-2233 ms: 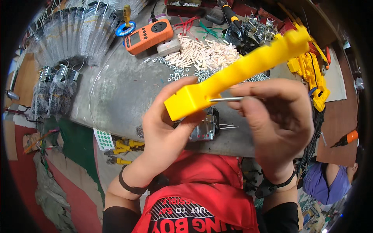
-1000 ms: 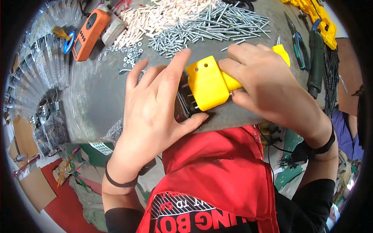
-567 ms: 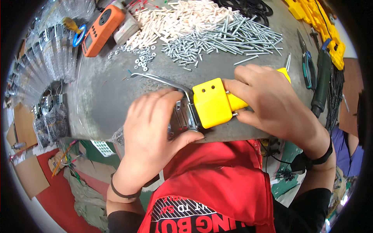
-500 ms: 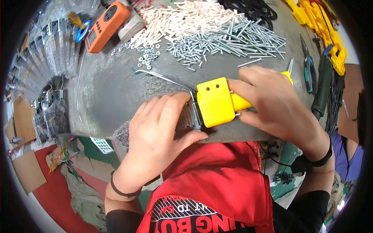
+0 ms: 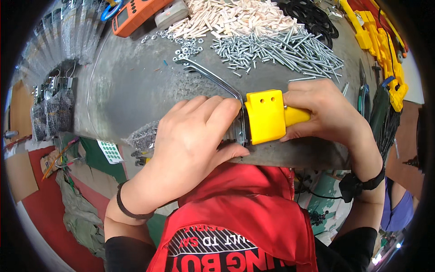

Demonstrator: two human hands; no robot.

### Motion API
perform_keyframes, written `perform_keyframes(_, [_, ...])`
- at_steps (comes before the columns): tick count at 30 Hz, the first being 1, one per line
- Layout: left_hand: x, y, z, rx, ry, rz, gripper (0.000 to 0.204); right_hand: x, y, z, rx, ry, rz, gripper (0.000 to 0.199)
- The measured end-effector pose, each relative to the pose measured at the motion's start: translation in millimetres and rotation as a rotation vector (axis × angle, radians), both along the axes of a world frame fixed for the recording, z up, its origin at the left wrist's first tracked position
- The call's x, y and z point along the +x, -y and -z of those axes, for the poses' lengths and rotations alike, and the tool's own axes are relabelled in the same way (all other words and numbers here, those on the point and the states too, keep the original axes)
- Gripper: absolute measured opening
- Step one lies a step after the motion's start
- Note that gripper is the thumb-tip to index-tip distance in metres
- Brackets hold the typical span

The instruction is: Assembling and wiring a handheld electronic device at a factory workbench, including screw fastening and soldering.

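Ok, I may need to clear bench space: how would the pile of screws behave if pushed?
The screws would probably slide and scatter, being loose and heaped. Single ones may roll, since their shanks look round. They seem stiff, looking metallic and straight.

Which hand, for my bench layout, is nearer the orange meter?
Left. In view, the left hand is below-right of the orange meter; the right hand is farther right.

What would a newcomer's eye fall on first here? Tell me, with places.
The bright yellow housing likely stands out first, just right of the picture's middle, gripped in the right hand beside the metal piece that the left hand holds. Next come the heap of silvery screws beyond it and the pale sticks piled behind them, at the top. The orange device at the upper left also draws the eye.
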State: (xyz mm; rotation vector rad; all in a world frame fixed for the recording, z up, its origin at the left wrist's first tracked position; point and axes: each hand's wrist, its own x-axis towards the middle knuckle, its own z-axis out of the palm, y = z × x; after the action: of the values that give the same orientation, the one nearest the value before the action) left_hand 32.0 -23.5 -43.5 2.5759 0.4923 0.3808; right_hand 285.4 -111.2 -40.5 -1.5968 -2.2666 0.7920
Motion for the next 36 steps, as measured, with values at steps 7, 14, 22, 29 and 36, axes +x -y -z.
perform_keyframes(7, [1.3, 0.2, -4.1, -0.033, -0.049, -0.006, 0.062, -0.5, 1.0, 0.5, 0.051, 0.09, 0.037, 0.038])
perform_keyframes(14, [0.1, 1.5, -3.3, -0.032, -0.037, -0.03, 0.062, 0.8, -1.1, 3.6, 0.069, 0.061, 0.009, 0.039])
perform_keyframes(22, [-0.1, 2.8, -2.1, -0.027, -0.005, -0.047, 0.059, -10.3, 9.7, -4.3, 0.024, 0.014, 0.05, 0.037])
perform_keyframes(29, [-2.0, 5.7, -2.5, -0.034, 0.02, -0.053, 0.058, -42.4, 27.2, -6.1, 0.293, 0.274, 0.194, 0.059])
perform_keyframes(36, [-0.6, 4.8, -1.6, -0.075, 0.01, -0.028, 0.061, -62.4, 33.8, -4.5, 0.206, 0.329, 0.297, 0.064])
